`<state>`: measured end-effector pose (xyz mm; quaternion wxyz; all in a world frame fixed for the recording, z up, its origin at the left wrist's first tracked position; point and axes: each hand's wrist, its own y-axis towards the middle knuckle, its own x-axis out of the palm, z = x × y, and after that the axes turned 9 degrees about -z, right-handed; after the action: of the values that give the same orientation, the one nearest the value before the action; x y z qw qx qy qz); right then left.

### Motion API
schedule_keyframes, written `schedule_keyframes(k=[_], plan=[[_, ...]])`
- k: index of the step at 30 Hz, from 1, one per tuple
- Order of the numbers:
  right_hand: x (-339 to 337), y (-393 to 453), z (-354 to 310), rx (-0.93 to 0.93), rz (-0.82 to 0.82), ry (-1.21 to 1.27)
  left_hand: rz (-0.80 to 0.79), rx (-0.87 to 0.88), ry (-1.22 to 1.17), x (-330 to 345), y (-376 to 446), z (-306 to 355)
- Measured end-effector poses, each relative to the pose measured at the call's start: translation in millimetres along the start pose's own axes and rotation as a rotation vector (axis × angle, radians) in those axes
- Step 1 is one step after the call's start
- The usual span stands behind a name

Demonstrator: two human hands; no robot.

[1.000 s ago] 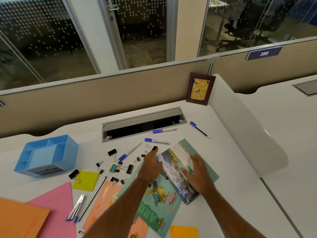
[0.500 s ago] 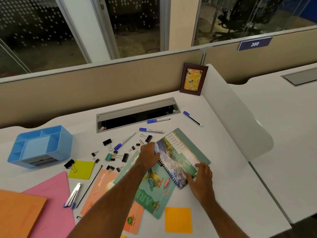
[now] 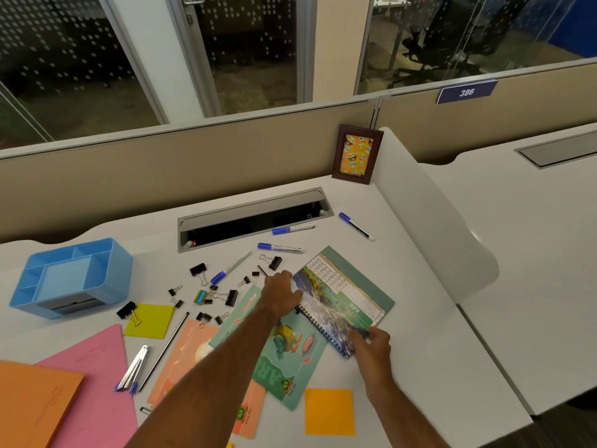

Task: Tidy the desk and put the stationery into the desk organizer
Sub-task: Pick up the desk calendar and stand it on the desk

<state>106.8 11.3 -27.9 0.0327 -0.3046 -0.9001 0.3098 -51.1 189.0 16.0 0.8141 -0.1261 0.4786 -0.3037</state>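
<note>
A spiral-bound calendar (image 3: 342, 299) lies on the white desk over a green exercise book (image 3: 284, 354). My left hand (image 3: 280, 294) grips its upper-left corner. My right hand (image 3: 371, 345) pinches its lower-right corner. The blue desk organizer (image 3: 69, 279) stands at the far left with nothing visible in its compartments. Blue-capped markers (image 3: 280, 248) lie beyond the calendar, and another (image 3: 230, 268) sits among several black binder clips (image 3: 230, 297). A black pencil (image 3: 164, 350) and silver pens (image 3: 134, 368) lie at the lower left.
A framed picture (image 3: 356, 154) leans in the back corner. A cable tray (image 3: 252, 218) is sunk in the desk. Yellow (image 3: 149, 320) and orange (image 3: 329, 411) sticky pads, pink (image 3: 97, 383) and orange (image 3: 29, 405) folders and a peach book (image 3: 184, 354) lie around. A white divider (image 3: 433, 215) bounds the right.
My right hand slid from flat on the calendar down to its lower-right corner and now pinches it. My left hand closed on the upper-left corner. The camera view shifted slightly.
</note>
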Motion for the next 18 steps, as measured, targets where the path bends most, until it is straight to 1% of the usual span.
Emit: schedule_keyframes(k=[2, 5, 13, 18], plan=[[-1, 1, -1, 0.019, -0.021, 0.13, 0.013, -0.01, -0.038, 0, -1, 1], [-3, 0, -4, 0.015, -0.015, 0.22, 0.024, -0.032, -0.079, 0, -1, 1], [-16, -13, -13, -0.022, -0.02, 0.289, 0.061, 0.013, -0.21, -6, -7, -1], [-27, -17, -27, -0.086, 0.02, 0.288, 0.123, 0.068, -0.323, -10, -13, -1]])
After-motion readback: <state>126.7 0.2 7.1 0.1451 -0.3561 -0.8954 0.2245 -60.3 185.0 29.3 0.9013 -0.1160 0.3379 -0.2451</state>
